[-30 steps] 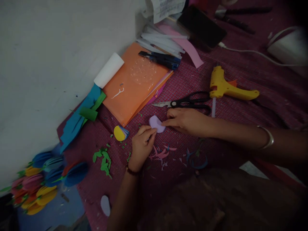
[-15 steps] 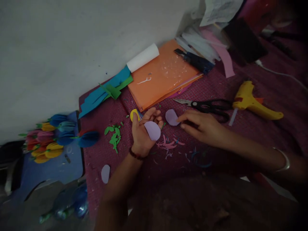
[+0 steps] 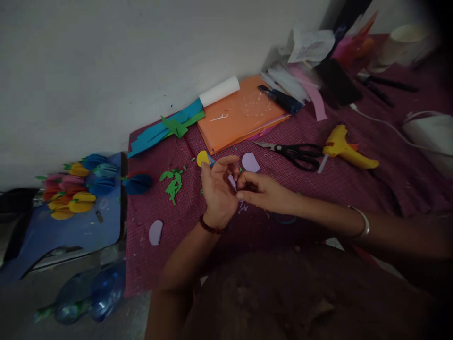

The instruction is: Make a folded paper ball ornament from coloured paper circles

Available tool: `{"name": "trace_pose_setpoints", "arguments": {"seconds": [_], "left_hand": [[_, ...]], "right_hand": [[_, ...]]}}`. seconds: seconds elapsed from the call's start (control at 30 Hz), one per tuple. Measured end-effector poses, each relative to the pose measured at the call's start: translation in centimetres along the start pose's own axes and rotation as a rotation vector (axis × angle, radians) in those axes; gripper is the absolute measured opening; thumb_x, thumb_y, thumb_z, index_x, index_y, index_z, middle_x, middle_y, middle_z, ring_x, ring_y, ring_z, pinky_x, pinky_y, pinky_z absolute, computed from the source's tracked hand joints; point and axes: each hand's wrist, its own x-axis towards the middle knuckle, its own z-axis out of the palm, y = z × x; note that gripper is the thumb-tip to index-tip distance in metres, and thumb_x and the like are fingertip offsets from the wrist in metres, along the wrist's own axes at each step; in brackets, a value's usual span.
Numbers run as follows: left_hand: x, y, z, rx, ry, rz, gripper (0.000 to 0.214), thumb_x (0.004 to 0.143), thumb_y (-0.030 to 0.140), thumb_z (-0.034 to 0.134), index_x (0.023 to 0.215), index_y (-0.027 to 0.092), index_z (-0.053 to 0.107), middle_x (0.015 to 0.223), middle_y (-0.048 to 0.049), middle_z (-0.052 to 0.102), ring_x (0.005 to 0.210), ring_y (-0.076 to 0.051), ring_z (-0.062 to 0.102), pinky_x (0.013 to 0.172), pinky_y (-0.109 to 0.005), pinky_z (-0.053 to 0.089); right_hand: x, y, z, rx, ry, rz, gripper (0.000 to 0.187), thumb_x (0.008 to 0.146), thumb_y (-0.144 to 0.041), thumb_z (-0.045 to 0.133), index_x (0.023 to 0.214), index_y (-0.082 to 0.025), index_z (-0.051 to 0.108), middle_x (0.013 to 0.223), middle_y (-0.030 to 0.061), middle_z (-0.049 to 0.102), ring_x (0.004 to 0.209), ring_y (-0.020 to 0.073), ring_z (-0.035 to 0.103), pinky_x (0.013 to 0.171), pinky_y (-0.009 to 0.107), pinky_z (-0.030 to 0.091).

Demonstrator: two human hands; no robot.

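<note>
See the left hand (image 3: 220,197) turned palm-up above the counter (image 3: 138,264), with fingers loosely spread and slightly curled. Find the lilac paper piece (image 3: 232,182) between that palm and the right hand (image 3: 271,194), nearly edge-on to view. Note the right fingers bent to a narrow gap beside it; cannot tell whether pinching it or only touching. To handle it well, take the thin paper by its rim, press lightly to avoid stray creases, and use the open palm as a support from beneath. If folding, line up the edges first, then press once along the crease. Leave the second lilac paper shape (image 3: 250,162) flat, just beyond the fingers, and mind the yellow-topped paper stack (image 3: 202,159) near the left fingertips. Among containers, make out clear blue bottles (image 3: 106,288) low at the left, beyond the counter's edge, with contents impossible to tell, and a pale cup (image 3: 392,51), blurred at the far right, too unclear to look into.
</note>
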Motion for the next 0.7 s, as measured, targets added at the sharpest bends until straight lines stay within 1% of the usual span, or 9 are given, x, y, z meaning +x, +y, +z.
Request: {"name": "trace_pose_setpoints", "arguments": {"seconds": [0.07,0.13,0.3,0.37,0.43,0.5,0.57,0.63,0.7], "left_hand": [[-0.3,0.1,0.2,-0.072,0.024,0.010,0.066,0.091,0.064,0.014,0.082,0.020,0.061,0.084,-0.0067,0.064,0.070,-0.015,0.057,0.064,-0.031,0.045],[-0.5,0.2,0.4,-0.160,0.043,0.002,0.064,0.091,0.063,0.018,0.079,0.019,0.062,0.080,-0.0064,0.063,0.067,-0.014,0.055,0.062,-0.029,0.044],[-0.5,0.1,0.8,-0.334,0.093,-0.062,0.061,0.090,0.062,0.027,0.073,0.016,0.065,0.073,-0.0052,0.061,0.062,-0.012,0.053,0.058,-0.025,0.042],[-0.3,-0.3,0.8,-0.411,0.111,-0.086,0.058,0.090,0.059,0.031,0.072,0.016,0.065,0.074,-0.0046,0.062,0.064,-0.011,0.054,0.061,-0.025,0.044],[-0.1,-0.8,0.5,-0.434,0.105,-0.103,0.048,0.090,0.054,0.040,0.072,0.017,0.066,0.077,-0.0033,0.063,0.070,-0.011,0.057,0.069,-0.025,0.046],[-0.1,-1.4,0.1,-0.385,0.060,-0.150,0.029,0.084,0.043,0.056,0.075,0.017,0.066,0.079,-0.0010,0.064,0.075,-0.010,0.058,0.075,-0.024,0.046],[-0.3,-1.8,-0.3,-0.294,-0.023,-0.251,0.015,0.074,0.032,0.069,0.080,0.018,0.066,0.079,0.0018,0.063,0.072,-0.009,0.058,0.071,-0.023,0.046],[-0.7,-2.0,-0.7,-0.156,-0.087,-0.320,0.018,0.068,0.028,0.075,0.078,0.018,0.063,0.072,0.0040,0.061,0.061,-0.008,0.054,0.059,-0.021,0.043],[-1.0,-2.1,-0.9,0.055,-0.094,-0.264,0.018,0.068,0.026,0.075,0.073,0.016,0.061,0.066,0.0047,0.059,0.055,-0.006,0.049,0.053,-0.019,0.039]], "right_hand": [[-0.2,-0.2,0.1,0.051,-0.006,0.009,0.018,0.082,-0.032,0.052,0.075,-0.020,0.042,0.073,-0.0027,0.044,0.065,0.0109,0.042,0.059,0.024,0.038],[-0.5,-0.3,0.2,0.036,0.010,0.000,0.015,0.080,-0.029,0.054,0.076,-0.019,0.044,0.074,-0.0024,0.045,0.067,0.0111,0.044,0.061,0.024,0.039],[-0.9,0.0,0.4,-0.112,0.065,-0.013,0.011,0.076,-0.020,0.058,0.079,-0.018,0.048,0.073,-0.0028,0.051,0.065,0.0103,0.047,0.059,0.022,0.035],[-0.9,0.2,0.2,-0.171,0.083,-0.015,0.008,0.078,-0.018,0.055,0.075,-0.018,0.047,0.068,-0.0038,0.048,0.061,0.0094,0.043,0.056,0.022,0.031],[-0.8,0.4,-0.1,-0.155,0.114,-0.002,0.012,0.078,-0.018,0.052,0.069,-0.019,0.044,0.063,-0.0050,0.042,0.058,0.0088,0.039,0.055,0.022,0.029],[-0.7,0.6,-0.7,-0.045,0.117,0.047,0.014,0.079,-0.021,0.051,0.068,-0.019,0.042,0.062,-0.0056,0.039,0.056,0.0088,0.039,0.053,0.022,0.030],[-0.6,1.0,-1.4,0.087,0.100,0.114,0.012,0.079,-0.026,0.051,0.071,-0.019,0.044,0.062,-0.0056,0.041,0.055,0.0090,0.042,0.052,0.022,0.032],[-0.7,1.3,-1.9,0.145,0.119,0.165,0.013,0.078,-0.029,0.053,0.074,-0.019,0.045,0.062,-0.0056,0.043,0.053,0.0089,0.042,0.050,0.022,0.033],[-0.8,1.6,-2.2,0.107,0.190,0.178,0.014,0.076,-0.028,0.056,0.072,-0.019,0.045,0.061,-0.0058,0.043,0.052,0.0084,0.041,0.048,0.022,0.031]]}}
